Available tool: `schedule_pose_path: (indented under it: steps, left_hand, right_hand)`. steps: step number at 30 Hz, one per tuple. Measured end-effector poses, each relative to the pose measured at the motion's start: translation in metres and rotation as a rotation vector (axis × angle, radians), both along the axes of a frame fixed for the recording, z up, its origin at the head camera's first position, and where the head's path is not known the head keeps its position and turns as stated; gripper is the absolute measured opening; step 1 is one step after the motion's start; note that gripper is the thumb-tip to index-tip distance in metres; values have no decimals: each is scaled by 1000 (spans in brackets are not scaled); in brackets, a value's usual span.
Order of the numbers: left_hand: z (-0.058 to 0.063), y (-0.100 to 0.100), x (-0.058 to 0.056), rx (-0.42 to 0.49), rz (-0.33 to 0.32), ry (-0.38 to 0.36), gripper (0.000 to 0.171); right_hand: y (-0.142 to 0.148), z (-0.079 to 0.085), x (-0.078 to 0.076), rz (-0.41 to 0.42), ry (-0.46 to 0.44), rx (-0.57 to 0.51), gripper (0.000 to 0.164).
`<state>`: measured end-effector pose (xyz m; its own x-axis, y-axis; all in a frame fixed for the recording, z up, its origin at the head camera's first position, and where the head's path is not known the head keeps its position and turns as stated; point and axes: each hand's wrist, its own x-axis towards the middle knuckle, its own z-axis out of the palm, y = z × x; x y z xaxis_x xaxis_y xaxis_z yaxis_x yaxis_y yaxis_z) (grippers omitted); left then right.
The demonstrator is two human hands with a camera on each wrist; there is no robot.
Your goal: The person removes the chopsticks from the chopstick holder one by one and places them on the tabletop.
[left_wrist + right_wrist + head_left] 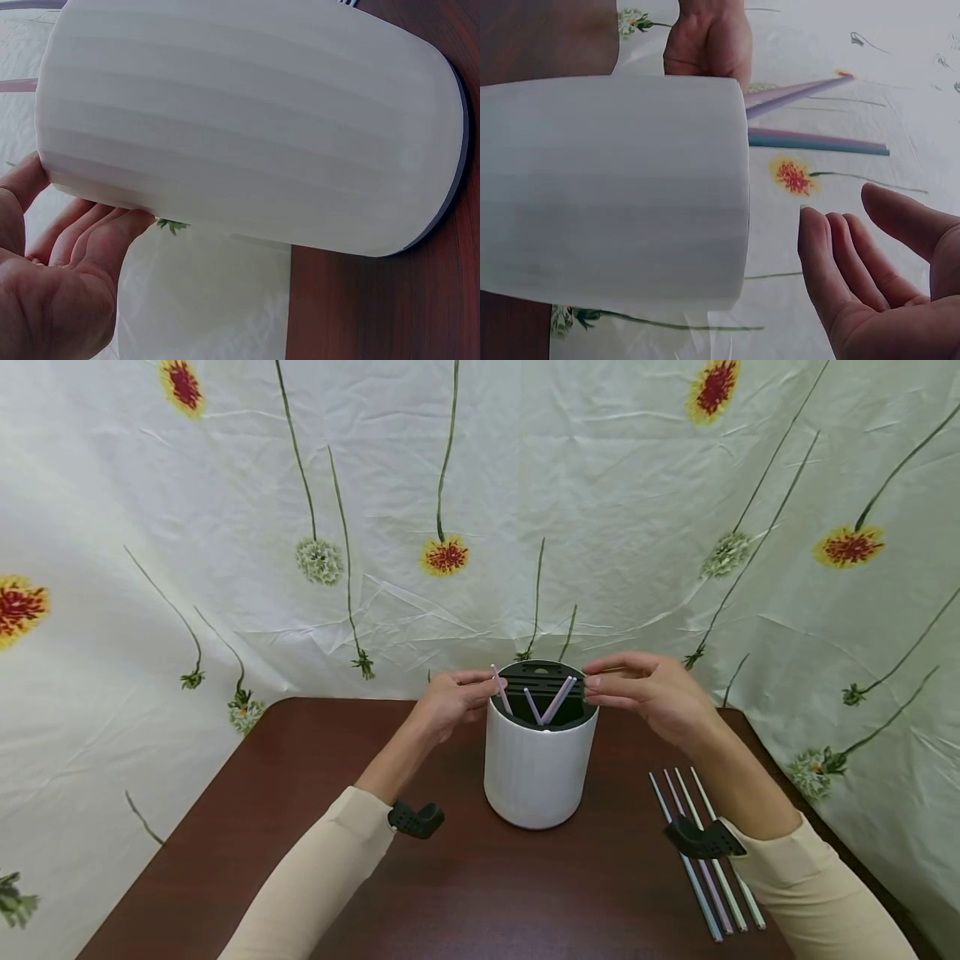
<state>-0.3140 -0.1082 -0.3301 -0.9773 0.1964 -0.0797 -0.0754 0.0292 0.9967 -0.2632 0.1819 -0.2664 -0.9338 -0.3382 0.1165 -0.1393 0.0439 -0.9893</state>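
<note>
One faceted white container (pixel 536 779), slim pastel rods (pixel 559 701)

White container (pixel 537 781), seemingly pink, lilac and blue sticks (pixel 817 142), red-brown table (pixel 465 902), flower-patterned white cloth (pixel 600 468)

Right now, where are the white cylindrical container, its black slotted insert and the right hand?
White cylindrical container (pixel 536 777): head view, front wall.
Black slotted insert (pixel 546 681): head view, slotted section.
Right hand (pixel 654 692): head view, its middle.

2 arms reach forward, angling inward: left arm (pixel 396 752), right arm (pixel 742 777), beige sleeves (pixel 307 877) covering much of each. Left hand (pixel 448 700) lightly bent, thumb apart from fingers. Right hand (pixel 641 689) relaxed, fingers loosely curved, thumb spread.
</note>
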Motion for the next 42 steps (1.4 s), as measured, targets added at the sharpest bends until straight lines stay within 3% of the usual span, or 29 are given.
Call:
schedule_pose_path:
  steps: [15,32,42]
  left_hand:
    - [0,0,0,12,-9,15,37]
    - [-1,0,0,9,-12,5,38]
    - [0,-2,2,1,-15,8,38]
  right_hand:
    - [-22,-10,3,1,52,139,26]
    - [-29,-20,4,9,38,81,16]
    - [-32,-18,4,-12,57,69,14]
